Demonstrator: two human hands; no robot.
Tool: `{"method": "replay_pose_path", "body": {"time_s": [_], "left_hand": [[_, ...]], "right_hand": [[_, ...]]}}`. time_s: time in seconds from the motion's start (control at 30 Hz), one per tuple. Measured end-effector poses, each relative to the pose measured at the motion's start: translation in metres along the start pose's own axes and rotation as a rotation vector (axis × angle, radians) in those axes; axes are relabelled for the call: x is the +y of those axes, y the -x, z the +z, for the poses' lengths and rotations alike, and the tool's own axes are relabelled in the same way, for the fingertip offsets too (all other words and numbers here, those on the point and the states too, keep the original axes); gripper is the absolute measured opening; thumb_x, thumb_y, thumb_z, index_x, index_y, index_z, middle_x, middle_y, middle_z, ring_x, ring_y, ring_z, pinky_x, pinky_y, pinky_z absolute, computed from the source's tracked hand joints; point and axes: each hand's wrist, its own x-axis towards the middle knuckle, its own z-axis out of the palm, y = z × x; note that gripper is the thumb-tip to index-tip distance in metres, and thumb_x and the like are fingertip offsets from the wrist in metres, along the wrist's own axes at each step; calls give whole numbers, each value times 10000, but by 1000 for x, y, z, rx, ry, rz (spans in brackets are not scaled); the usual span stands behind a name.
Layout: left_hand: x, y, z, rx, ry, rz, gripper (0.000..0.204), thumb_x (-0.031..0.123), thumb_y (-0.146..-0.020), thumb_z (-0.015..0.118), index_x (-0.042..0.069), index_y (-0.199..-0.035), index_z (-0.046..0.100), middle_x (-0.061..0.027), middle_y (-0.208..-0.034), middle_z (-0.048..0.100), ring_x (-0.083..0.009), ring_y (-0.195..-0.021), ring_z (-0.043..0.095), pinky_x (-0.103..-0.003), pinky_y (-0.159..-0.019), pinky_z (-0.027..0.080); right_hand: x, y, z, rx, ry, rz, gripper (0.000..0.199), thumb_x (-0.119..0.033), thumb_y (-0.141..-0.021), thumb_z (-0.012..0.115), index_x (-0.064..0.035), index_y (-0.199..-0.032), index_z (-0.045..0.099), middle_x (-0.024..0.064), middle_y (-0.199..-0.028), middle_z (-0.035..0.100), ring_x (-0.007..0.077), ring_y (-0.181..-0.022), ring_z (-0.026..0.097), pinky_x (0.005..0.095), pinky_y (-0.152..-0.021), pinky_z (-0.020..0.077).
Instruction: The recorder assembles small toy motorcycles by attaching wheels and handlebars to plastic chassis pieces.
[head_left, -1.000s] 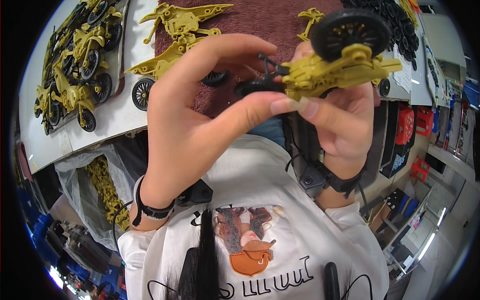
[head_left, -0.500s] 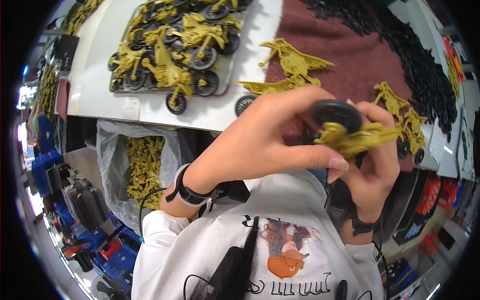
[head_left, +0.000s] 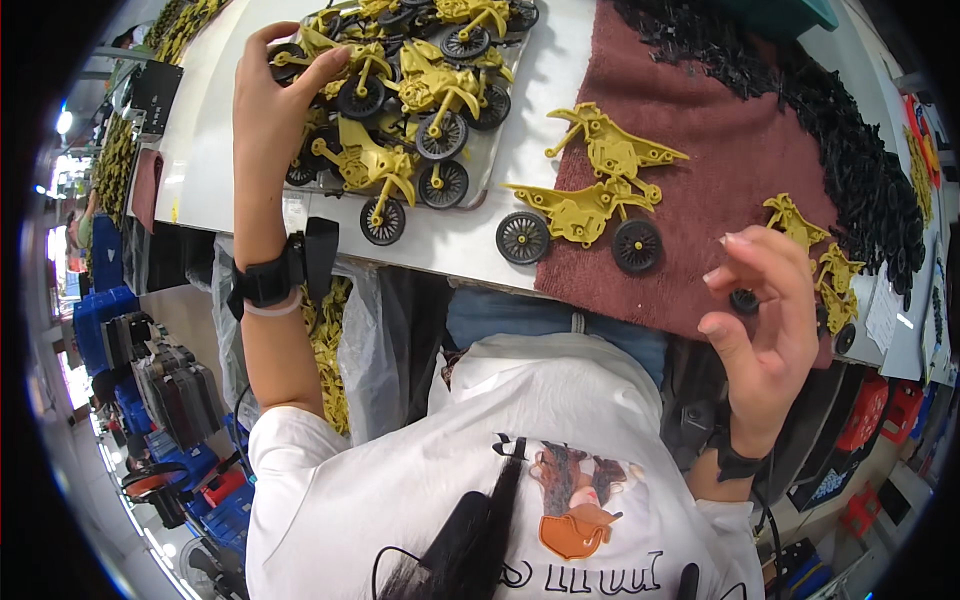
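My left hand [head_left: 275, 90] reaches to the far-left pile, its thumb and fingers around a yellow toy motorcycle with a black wheel [head_left: 287, 60]; the grip is partly hidden. Other yellow motorcycles with black spoked wheels [head_left: 440, 90] lie heaped there on a tray. My right hand [head_left: 765, 330] hovers above the cloth's right side, fingers curled and apart, holding nothing. Between my hands lie two yellow motorcycle body halves [head_left: 625, 145] [head_left: 575, 212], with a black wheel at each end of the nearer one [head_left: 523, 238] [head_left: 637, 245]. More yellow body parts [head_left: 835, 285] lie beside my right hand.
A maroon cloth [head_left: 700, 200] covers the right part of the white table [head_left: 420, 245]. Small black parts [head_left: 850, 170] are heaped along its far right edge, near a teal bin [head_left: 790, 15]. Below the table's left edge, a plastic-lined container [head_left: 370, 350] holds yellow parts.
My hands have parted. The left has carried the motorcycle to the far-left pile, and the right has let go and opened. The body halves and wheels on the cloth are now uncovered.
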Motion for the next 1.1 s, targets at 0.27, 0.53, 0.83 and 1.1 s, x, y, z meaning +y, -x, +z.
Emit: {"method": "replay_pose_path", "body": {"time_s": [0.27, 0.53, 0.83, 1.1], "left_hand": [[2, 7, 2, -163, -58, 138, 524, 498, -927, 528, 118, -1288, 545, -167, -1370, 467, -365, -1261, 441, -467, -1030, 340], [32, 57, 23, -228, -232, 291, 455, 452, -944, 490, 268, -1360, 509, -102, -1481, 381, -343, -1375, 307, -469, -1119, 200], [39, 47, 8, -330, -232, 303, 459, 419, -958, 488, 161, -1336, 523, -139, -1448, 410, -359, -1338, 360, -458, -1086, 281], [179, -22, 33, -467, 239, 612, 255, 146, -879, 603, 25, -1103, 600, -150, -1058, 586, -321, -991, 592, -380, -843, 476]], "right_hand": [[0, -20, 20, -78, 319, -36, 360, -47, -725, 735, -28, -1073, 645, 136, -1025, 601, 269, -849, 592, 313, -770, 477], [10, -20, 63, -121, 556, -105, 448, -64, -673, 737, -90, -1109, 637, 110, -1054, 542, 309, -959, 541, 387, -801, 458], [6, -21, 43, -152, 325, 130, 297, -38, -714, 722, -56, -993, 621, 117, -965, 514, 314, -826, 591, 416, -713, 492], [2, -17, -5, -211, 402, 231, 252, -58, -740, 706, -61, -984, 644, 105, -920, 548, 315, -825, 599, 397, -725, 473]]}}
